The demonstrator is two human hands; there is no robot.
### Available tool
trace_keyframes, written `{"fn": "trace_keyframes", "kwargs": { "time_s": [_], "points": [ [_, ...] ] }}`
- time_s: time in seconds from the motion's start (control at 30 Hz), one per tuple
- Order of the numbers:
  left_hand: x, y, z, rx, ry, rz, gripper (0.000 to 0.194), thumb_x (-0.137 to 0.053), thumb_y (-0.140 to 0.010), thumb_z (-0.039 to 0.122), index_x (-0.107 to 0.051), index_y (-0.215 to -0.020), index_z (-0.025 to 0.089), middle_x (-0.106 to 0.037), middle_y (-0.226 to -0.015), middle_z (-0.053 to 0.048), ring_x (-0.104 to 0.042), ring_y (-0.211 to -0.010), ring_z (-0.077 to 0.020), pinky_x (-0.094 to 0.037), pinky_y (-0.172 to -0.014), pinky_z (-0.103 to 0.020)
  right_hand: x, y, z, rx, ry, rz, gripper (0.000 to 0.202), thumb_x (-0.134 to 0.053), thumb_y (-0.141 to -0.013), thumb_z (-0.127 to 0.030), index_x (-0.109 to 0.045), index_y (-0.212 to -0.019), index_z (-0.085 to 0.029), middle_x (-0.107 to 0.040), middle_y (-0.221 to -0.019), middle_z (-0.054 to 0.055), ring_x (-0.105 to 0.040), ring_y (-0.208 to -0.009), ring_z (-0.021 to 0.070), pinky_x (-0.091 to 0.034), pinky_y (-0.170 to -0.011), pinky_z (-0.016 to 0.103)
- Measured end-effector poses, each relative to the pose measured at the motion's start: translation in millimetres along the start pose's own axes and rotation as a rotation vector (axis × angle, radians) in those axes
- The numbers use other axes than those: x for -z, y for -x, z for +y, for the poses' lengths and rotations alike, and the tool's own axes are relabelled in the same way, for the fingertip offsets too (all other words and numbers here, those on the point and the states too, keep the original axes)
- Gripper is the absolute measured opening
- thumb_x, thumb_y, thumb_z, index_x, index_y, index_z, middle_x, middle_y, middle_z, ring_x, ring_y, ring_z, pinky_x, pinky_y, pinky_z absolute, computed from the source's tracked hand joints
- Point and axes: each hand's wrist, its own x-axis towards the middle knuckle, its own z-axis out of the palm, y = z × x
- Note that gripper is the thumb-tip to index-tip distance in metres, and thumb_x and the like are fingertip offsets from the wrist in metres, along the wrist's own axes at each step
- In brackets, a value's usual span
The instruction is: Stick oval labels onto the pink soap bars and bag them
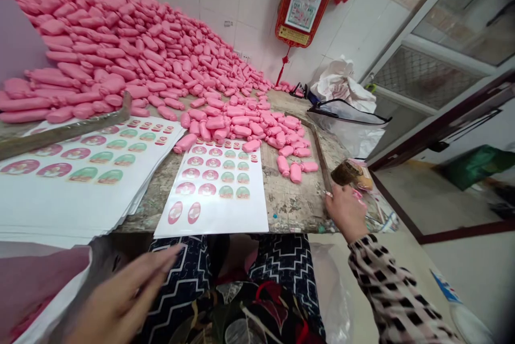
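My right hand (348, 211) rests at the right edge of the worktable with its fingers curled. Pink bits show beside the fingers, but what they grip is hidden. Just beyond it sits a brown roll, perhaps tape (346, 172). Low at the left, my left hand (129, 293) is smeared by motion; its fingers stretch out, holding nothing visible. In front of me lies a sticker sheet (221, 212) with pink and green labels. A thicker stack of similar sheets (52, 204) is to its left. Small pink sausage-shaped pieces (241, 121) touch the sheet's top edge.
A large heap of pink pieces (132, 38) leans against the tiled wall. Wooden strips lie on the left stack (68, 133) and at the right of the table (319, 156). A clear zip bag (350, 121) stands at the back right. A red calendar (301, 6) hangs above.
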Motion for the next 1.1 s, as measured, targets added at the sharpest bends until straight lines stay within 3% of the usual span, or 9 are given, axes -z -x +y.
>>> {"fn": "trace_keyframes", "kwargs": {
  "time_s": [0.1,0.17,0.23,0.53,0.73,0.87,1.1],
  "points": [
    [-48.7,-7.4,4.1,-0.084,0.03,-0.246,0.031,-0.051,-0.081,0.042,-0.061,-0.11,0.045,-0.069,-0.105,0.007,-0.064,-0.094,-0.0196,-0.049,-0.086,-0.029,-10.9,7.7,6.5,-0.045,-0.027,-0.126,0.033,-0.031,-0.09,-0.034,-0.049,-0.111,-0.016,-0.06,-0.098,0.014,-0.062,-0.086,0.0267,-0.044,-0.069,0.037],
    [-73.4,-11.5,4.5,-0.074,0.054,-0.333,0.032,-0.048,-0.083,0.041,-0.064,-0.11,0.036,-0.069,-0.105,0.001,-0.064,-0.095,-0.02,-0.049,-0.086,-0.029,-15.6,4.6,6.9,-0.072,-0.073,-0.155,0.033,-0.032,-0.089,-0.033,-0.046,-0.113,-0.015,-0.063,-0.093,0.014,-0.063,-0.086,0.0272,-0.044,-0.071,0.038],
    [-86.6,-15.0,2.8,-0.071,0.058,-0.371,0.033,-0.046,-0.085,0.041,-0.064,-0.111,0.033,-0.068,-0.107,0.0,-0.063,-0.098,-0.0202,-0.049,-0.088,-0.031,-16.9,-0.9,6.4,-0.101,-0.102,-0.162,0.033,-0.033,-0.088,-0.032,-0.046,-0.113,-0.014,-0.065,-0.092,0.015,-0.063,-0.087,0.0279,-0.044,-0.072,0.039],
    [-80.6,-14.2,3.7,-0.099,-0.011,-0.347,0.034,-0.046,-0.084,0.041,-0.065,-0.11,0.03,-0.067,-0.109,-0.002,-0.062,-0.1,-0.0208,-0.048,-0.09,-0.033,-6.2,-16.1,11.6,-0.119,-0.221,-0.18,0.034,-0.036,-0.086,-0.028,-0.051,-0.11,-0.01,-0.063,-0.102,0.02,-0.061,-0.096,0.0301,-0.042,-0.075,0.037],
    [-83.0,-15.4,5.4,-0.105,0.054,-0.335,0.032,-0.049,-0.083,0.041,-0.067,-0.106,0.03,-0.068,-0.107,-0.002,-0.063,-0.099,-0.0209,-0.048,-0.09,-0.033,-1.6,-20.9,21.3,-0.05,-0.314,-0.255,0.033,-0.042,-0.081,-0.022,-0.054,-0.11,-0.016,-0.065,-0.104,0.013,-0.06,-0.097,0.0232,-0.039,-0.073,0.028],
    [-85.5,-16.5,5.4,-0.119,0.065,-0.354,0.033,-0.047,-0.083,0.041,-0.067,-0.107,0.03,-0.068,-0.107,-0.002,-0.063,-0.099,-0.0202,-0.048,-0.089,-0.033,0.2,-0.7,30.4,-0.048,-0.309,-0.27,0.032,-0.04,-0.079,-0.022,-0.054,-0.108,-0.017,-0.065,-0.1,0.013,-0.061,-0.093,0.0245,-0.038,-0.07,0.029],
    [-91.0,-18.1,10.9,-0.139,0.035,-0.405,0.033,-0.047,-0.083,0.041,-0.067,-0.106,0.029,-0.069,-0.106,-0.002,-0.063,-0.097,-0.0197,-0.048,-0.089,-0.032,-7.2,69.6,35.4,-0.052,-0.343,-0.327,0.038,-0.033,-0.083,-0.027,-0.048,-0.118,-0.02,-0.066,-0.092,0.01,-0.063,-0.081,0.0241,-0.037,-0.061,0.028]
  ]
}}
